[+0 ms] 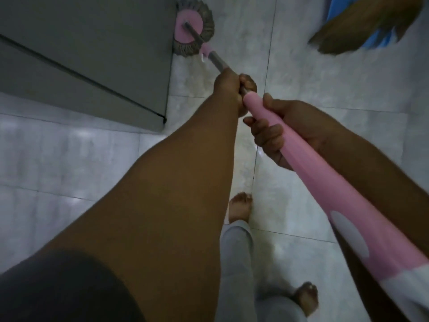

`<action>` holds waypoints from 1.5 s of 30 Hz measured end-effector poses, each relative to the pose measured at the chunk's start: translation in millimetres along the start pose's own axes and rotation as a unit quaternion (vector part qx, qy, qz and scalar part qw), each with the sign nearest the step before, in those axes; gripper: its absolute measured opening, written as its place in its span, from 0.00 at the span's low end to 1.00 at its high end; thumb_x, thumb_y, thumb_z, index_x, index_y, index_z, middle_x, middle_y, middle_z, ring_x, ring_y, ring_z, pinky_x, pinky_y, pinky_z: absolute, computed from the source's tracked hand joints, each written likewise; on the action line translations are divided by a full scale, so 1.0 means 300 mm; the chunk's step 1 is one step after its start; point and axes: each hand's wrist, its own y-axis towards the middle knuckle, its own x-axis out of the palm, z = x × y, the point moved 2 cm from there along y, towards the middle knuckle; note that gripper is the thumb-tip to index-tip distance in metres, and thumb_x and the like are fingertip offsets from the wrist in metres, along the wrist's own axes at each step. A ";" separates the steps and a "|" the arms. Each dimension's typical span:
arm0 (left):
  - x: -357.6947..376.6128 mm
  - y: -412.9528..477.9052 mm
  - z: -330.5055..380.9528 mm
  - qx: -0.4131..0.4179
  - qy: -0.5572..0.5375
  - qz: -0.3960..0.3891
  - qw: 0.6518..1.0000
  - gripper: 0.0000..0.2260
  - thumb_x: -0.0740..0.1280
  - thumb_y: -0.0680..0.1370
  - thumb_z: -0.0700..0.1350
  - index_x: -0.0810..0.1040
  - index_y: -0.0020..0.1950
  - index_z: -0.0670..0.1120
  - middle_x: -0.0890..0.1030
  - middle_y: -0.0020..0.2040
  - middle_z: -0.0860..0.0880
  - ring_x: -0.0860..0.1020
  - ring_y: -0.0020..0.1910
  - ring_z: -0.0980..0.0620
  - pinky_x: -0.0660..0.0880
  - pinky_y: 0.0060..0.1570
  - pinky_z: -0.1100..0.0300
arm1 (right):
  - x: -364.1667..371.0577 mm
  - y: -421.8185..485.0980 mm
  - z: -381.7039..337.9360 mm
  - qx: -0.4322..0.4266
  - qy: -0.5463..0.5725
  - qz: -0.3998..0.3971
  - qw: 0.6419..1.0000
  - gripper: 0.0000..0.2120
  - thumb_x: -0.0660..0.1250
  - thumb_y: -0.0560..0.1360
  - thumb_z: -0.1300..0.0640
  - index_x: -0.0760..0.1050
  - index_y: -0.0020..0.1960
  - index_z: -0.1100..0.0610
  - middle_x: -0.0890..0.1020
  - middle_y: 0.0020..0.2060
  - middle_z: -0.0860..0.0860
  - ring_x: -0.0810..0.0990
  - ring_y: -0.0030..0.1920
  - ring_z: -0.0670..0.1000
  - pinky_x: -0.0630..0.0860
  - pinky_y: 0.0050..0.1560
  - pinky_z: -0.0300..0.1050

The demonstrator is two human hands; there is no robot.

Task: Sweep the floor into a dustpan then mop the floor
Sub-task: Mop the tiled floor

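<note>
Mop head (180,31) lies partly hidden under a grey cabinet (92,54); left hand (228,89) and right hand (290,126) grip its handle (325,182).

The round mop head (193,29) has a smooth pink plastic disc ringed by rough grey cloth strands. The thin grey mop shaft (217,60) is metal with a dull sheen. The thick pink handle sleeve (325,182) is smooth satin plastic. The pale marbled floor tiles (325,77) are glossy and reflective. The grey cabinet panel (92,43) is smooth and matt. The brown broom bristles (362,26) are coarse fibre.
</note>
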 end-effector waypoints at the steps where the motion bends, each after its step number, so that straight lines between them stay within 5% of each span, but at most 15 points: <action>1: -0.002 0.010 -0.001 -0.002 0.012 -0.003 1.000 0.21 0.55 0.83 0.53 0.64 0.32 0.46 0.64 0.19 0.52 0.63 0.14 0.57 0.59 0.18 0.74 | -0.008 0.008 0.003 -0.001 -0.002 -0.002 1.000 0.20 0.60 0.80 0.43 0.71 0.45 0.61 0.70 0.27 0.48 0.67 0.19 0.43 0.66 0.17 0.33; 9: -0.051 -0.115 -0.192 -0.013 0.030 -0.003 0.999 0.23 0.55 0.83 0.57 0.64 0.32 0.47 0.64 0.19 0.53 0.63 0.14 0.57 0.58 0.17 0.73 | -0.095 -0.128 0.171 -0.005 -0.004 0.007 1.000 0.21 0.60 0.80 0.41 0.72 0.44 0.61 0.71 0.27 0.49 0.68 0.19 0.43 0.67 0.17 0.33; 24: -0.189 -0.622 -0.985 -0.083 0.052 -0.010 0.995 0.22 0.56 0.83 0.59 0.66 0.36 0.45 0.65 0.21 0.52 0.63 0.16 0.57 0.60 0.16 0.70 | -0.458 -0.737 0.794 0.019 0.061 0.054 0.996 0.22 0.64 0.76 0.42 0.74 0.51 0.63 0.74 0.29 0.53 0.70 0.19 0.47 0.69 0.17 0.38; 30: -0.134 -0.549 -0.869 -0.074 0.069 -0.004 0.995 0.20 0.55 0.84 0.56 0.68 0.39 0.44 0.66 0.22 0.51 0.63 0.16 0.56 0.61 0.17 0.70 | -0.416 -0.661 0.672 0.025 0.064 0.045 0.997 0.21 0.64 0.75 0.42 0.74 0.50 0.62 0.73 0.28 0.52 0.69 0.19 0.46 0.69 0.17 0.37; 39: 0.088 -0.186 -0.348 -0.033 0.084 -0.009 0.996 0.20 0.55 0.84 0.55 0.66 0.36 0.45 0.64 0.27 0.51 0.62 0.16 0.57 0.59 0.16 0.70 | -0.204 -0.290 0.182 -0.005 0.057 0.022 0.998 0.22 0.61 0.77 0.41 0.73 0.46 0.61 0.72 0.26 0.49 0.68 0.18 0.44 0.67 0.17 0.34; 45: 0.210 0.000 -0.111 -0.012 0.094 -0.001 0.995 0.20 0.54 0.84 0.53 0.65 0.35 0.45 0.64 0.21 0.52 0.62 0.16 0.57 0.57 0.19 0.71 | -0.130 -0.110 -0.064 -0.032 0.049 0.011 0.998 0.21 0.61 0.79 0.43 0.73 0.45 0.62 0.72 0.26 0.49 0.69 0.18 0.44 0.68 0.17 0.34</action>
